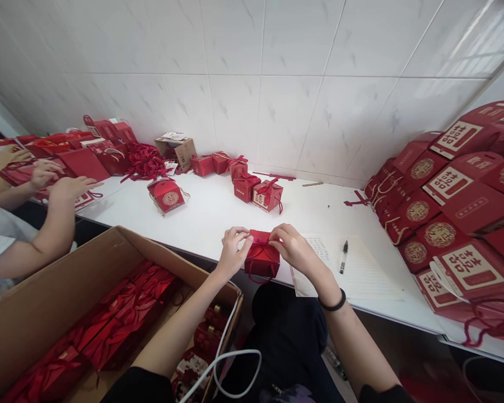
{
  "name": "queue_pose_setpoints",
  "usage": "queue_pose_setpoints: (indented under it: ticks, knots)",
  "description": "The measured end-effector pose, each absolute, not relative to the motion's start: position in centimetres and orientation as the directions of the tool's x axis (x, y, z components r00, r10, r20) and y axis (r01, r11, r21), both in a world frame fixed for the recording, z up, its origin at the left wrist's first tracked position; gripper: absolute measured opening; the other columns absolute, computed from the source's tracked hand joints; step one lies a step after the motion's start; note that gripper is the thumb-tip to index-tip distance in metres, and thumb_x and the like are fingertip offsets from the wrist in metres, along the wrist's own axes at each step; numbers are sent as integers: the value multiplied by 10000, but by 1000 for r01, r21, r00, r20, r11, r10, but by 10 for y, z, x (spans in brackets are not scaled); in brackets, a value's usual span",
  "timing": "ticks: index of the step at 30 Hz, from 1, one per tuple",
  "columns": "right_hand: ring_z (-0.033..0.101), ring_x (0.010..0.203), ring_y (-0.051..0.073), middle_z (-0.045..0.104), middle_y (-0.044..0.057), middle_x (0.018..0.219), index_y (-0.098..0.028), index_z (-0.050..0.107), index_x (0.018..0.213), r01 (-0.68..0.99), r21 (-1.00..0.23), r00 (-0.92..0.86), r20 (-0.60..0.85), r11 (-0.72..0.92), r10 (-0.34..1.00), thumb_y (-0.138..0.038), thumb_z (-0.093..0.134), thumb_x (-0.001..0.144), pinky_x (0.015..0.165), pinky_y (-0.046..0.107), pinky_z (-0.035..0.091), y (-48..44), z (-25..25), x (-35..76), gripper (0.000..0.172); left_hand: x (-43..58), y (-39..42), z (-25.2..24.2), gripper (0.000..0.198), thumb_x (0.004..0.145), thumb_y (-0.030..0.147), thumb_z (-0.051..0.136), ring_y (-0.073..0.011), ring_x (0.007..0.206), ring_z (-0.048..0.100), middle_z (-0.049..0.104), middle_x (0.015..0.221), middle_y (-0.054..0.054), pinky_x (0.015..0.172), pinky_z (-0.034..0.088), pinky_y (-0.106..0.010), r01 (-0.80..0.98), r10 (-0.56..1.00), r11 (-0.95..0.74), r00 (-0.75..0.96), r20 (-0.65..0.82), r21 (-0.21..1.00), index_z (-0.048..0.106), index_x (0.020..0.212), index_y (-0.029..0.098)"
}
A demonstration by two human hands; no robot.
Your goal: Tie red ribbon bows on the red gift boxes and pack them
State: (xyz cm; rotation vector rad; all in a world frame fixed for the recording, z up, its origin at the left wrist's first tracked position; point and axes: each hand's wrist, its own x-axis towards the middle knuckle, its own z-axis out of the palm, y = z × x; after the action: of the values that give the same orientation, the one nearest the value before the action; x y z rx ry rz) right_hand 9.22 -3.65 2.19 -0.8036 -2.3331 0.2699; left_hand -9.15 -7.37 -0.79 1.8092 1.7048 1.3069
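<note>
A small red gift box [261, 259] stands at the near edge of the white table [218, 215], right in front of me. My left hand [233, 249] pinches the red ribbon on the box's top from the left. From the right, my right hand [293, 247] pinches the same ribbon [262, 241]. Both hands have fingers closed on the ribbon above the box lid. A black band circles my right wrist.
Several tied red boxes [267, 195] sit mid-table near the tiled wall. Stacked red gift bags [453, 218] fill the right side. A pen [343, 256] lies on a sheet of paper. A cardboard carton [67, 313] of red boxes stands lower left. Another person's hands [63, 187] work at far left.
</note>
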Motion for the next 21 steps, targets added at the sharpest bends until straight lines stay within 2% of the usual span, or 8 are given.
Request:
queue_pose_setpoints:
  ticks: [2,4,8,14,21]
  knots:
    - [532,828,237,543,87,877,-179,547,887,475,-383,-609,506,792,610,-103,526,842,734,390,485,-37,19,91,90,-89,-74,-5,95,796,292,570,-222,1001,490,579,971,-45,925,353,-407,655,913,-210,-134,385,726,610,783,207]
    - [534,829,237,548,88,882,-177,557,900,469,-383,-613,507,796,606,-101,529,837,736,391,488,-37,15,89,102,-87,-73,-2,113,751,312,630,-229,982,488,574,956,-41,896,356,-407,697,917,-195,-120,380,690,594,766,206]
    - [547,834,231,568,92,879,-188,591,860,450,-379,-589,555,809,588,-123,494,865,737,386,499,-34,6,87,116,-85,-70,0,131,761,319,625,-223,939,494,573,913,-33,847,359,-394,733,923,-181,-104,371,655,573,727,204]
    - [559,911,229,587,103,970,-199,626,870,398,-368,-504,678,840,535,-195,477,906,784,388,502,-36,0,91,153,-87,-71,-6,108,790,274,577,-217,928,508,571,888,-29,852,361,-388,676,941,-141,-135,310,723,560,715,198]
    - [557,892,226,564,95,940,-209,608,941,417,-414,-492,646,809,584,-186,432,915,776,390,493,-42,-2,95,179,-84,-71,-3,64,760,262,595,-202,889,523,592,848,-16,835,367,-369,661,924,-175,-146,354,729,562,736,212]
